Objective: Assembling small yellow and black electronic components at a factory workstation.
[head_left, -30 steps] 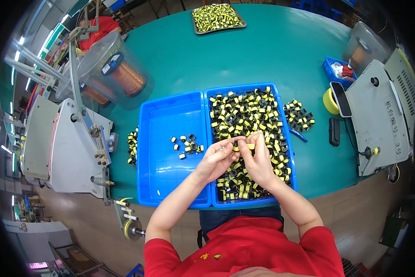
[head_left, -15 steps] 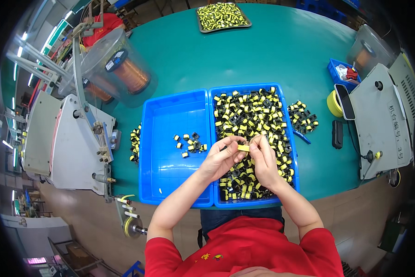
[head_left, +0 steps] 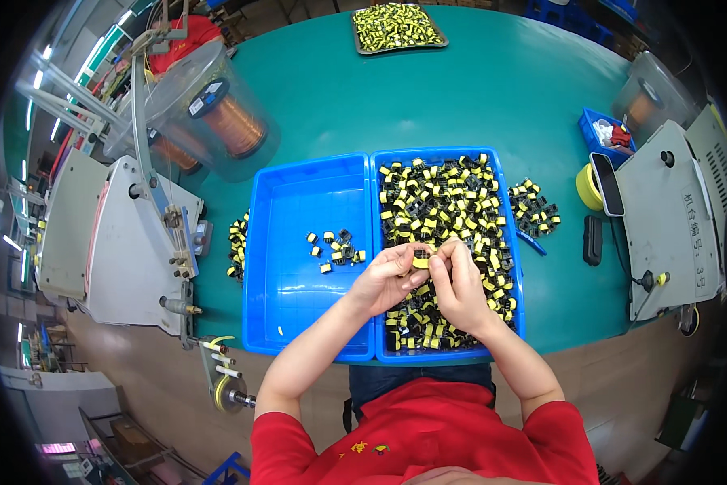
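Note:
Over the right-hand blue tray [head_left: 369, 174], my left hand [head_left: 389, 279] pinches a small black transformer coil [head_left: 420, 254] between thumb and fingers. A band of yellow tape [head_left: 421, 263] curves along the coil's near side. My right hand [head_left: 459, 291] is closed, thumb and forefinger pressed at the coil's right side on the tape's end, which the fingertips largely hide. Beneath both hands, a heap of black coils with yellow tape [head_left: 436, 194] fills that tray. The left blue tray [head_left: 299, 194] holds several loose taped coils [head_left: 325, 267].
Winding machines [head_left: 133, 250] flank the green table [head_left: 363, 97], with copper wire spools [head_left: 234, 125] at the left. More coils [head_left: 533, 210] lie right of the trays beside a blue pen [head_left: 531, 242]. A phone [head_left: 606, 184] leans by a yellow roll [head_left: 588, 187]. A full metal tray [head_left: 400, 50] stands at the back.
The yellow strip that stretched straight between my hands now bends along the coil. The coil has turned in my left fingers, and my right fingers have curled in closer.

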`<state>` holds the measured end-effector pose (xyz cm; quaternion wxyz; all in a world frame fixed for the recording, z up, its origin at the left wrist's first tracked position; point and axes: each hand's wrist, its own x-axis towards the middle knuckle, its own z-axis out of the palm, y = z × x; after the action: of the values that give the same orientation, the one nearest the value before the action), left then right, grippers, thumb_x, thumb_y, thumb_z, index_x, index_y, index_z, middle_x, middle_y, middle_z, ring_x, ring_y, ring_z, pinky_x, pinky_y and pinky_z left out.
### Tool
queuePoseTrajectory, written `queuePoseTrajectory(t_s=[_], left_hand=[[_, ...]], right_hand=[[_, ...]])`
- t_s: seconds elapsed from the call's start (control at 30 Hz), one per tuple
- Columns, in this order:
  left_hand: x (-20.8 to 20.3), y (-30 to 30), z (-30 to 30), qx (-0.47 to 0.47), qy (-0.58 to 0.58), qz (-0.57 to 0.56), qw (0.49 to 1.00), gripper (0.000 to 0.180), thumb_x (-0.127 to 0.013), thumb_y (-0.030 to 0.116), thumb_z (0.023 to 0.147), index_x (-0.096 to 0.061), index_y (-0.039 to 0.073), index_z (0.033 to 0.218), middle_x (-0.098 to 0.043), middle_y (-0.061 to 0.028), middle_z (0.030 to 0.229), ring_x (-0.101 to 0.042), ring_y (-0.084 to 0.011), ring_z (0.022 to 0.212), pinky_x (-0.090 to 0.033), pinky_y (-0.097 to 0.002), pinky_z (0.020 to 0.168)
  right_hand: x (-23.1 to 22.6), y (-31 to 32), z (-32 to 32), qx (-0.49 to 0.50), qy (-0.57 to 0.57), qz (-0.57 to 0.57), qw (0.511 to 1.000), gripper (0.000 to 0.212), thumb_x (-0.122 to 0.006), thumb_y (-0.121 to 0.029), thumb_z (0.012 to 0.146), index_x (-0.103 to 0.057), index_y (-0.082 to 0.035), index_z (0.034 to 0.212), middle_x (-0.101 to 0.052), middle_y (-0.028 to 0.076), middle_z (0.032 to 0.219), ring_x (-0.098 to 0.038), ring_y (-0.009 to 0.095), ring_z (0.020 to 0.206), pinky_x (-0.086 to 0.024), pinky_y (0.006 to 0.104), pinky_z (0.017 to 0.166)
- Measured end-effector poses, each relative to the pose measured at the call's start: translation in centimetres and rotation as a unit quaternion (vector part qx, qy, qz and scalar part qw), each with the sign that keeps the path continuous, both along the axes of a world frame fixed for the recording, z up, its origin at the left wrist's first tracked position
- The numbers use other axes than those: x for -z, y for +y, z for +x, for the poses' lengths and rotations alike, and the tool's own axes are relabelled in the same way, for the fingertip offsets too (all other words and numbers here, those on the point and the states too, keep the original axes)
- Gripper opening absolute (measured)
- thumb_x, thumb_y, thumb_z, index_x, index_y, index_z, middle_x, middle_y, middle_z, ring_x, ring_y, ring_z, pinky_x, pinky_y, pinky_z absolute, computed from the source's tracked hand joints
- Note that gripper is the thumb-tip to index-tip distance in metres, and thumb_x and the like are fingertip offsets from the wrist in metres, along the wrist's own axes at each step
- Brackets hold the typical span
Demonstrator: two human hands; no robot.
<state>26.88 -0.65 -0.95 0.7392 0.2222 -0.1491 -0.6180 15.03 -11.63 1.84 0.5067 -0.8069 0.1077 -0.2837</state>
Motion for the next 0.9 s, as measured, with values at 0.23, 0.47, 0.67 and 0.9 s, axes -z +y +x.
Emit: queuePoseTrajectory(t_s=[0.23, 0.47, 0.67, 0.9], left_hand=[[-1.6, -0.6, -0.9, -0.079, -0.033, 0.054, 0.995, 0.034, -0.055, 0.022, 0.092, -0.052, -0.002, 0.117, -0.055, -0.0029, 0.084, -0.046, -0.0103, 0.07, -0.039, -0.0209, 0.063], [-1.4, -0.4, -0.4, -0.086, -0.16, 0.089, 0.979, 0.039, -0.061, 0.018, 0.089, -0.051, 0.0, 0.122, -0.055, -0.0008, 0.087, -0.046, -0.0082, 0.072, -0.039, -0.0203, 0.065], [-0.8, -0.2, 0.1, -0.088, -0.163, 0.087, 0.979, 0.038, -0.061, 0.018, 0.088, -0.052, 0.0, 0.121, -0.054, 0.0012, 0.079, -0.044, -0.0065, 0.068, -0.036, -0.0196, 0.06], [-0.9, 0.1, 0.4, -0.105, -0.285, 0.113, 0.946, 0.033, -0.062, 0.014, 0.087, -0.057, 0.001, 0.117, -0.058, 0.002, 0.081, -0.045, -0.0042, 0.067, -0.037, -0.0191, 0.059]], right_hand=[[0.6, -0.7, -0.1, 0.009, 0.041, -0.014, 0.999, 0.013, -0.05, -0.012, 0.092, -0.046, -0.001, 0.088, -0.047, 0.005, 0.072, -0.046, 0.013, 0.062, -0.039, 0.0271, 0.058], [0.2, -1.0, -0.1, -0.001, 0.057, 0.048, 0.997, 0.013, -0.054, -0.013, 0.09, -0.05, -0.001, 0.087, -0.049, 0.002, 0.068, -0.044, 0.01, 0.061, -0.039, 0.025, 0.058], [-0.6, -0.9, -0.1, -0.002, 0.082, 0.052, 0.995, 0.01, -0.059, -0.01, 0.085, -0.053, -0.002, 0.084, -0.044, -0.001, 0.062, -0.04, 0.008, 0.057, -0.035, 0.0232, 0.053], [-0.5, -0.7, 0.0, 0.018, 0.076, 0.054, 0.995, 0.011, -0.061, -0.01, 0.084, -0.054, -0.001, 0.083, -0.042, -0.002, 0.059, -0.039, 0.007, 0.055, -0.034, 0.0238, 0.051]])
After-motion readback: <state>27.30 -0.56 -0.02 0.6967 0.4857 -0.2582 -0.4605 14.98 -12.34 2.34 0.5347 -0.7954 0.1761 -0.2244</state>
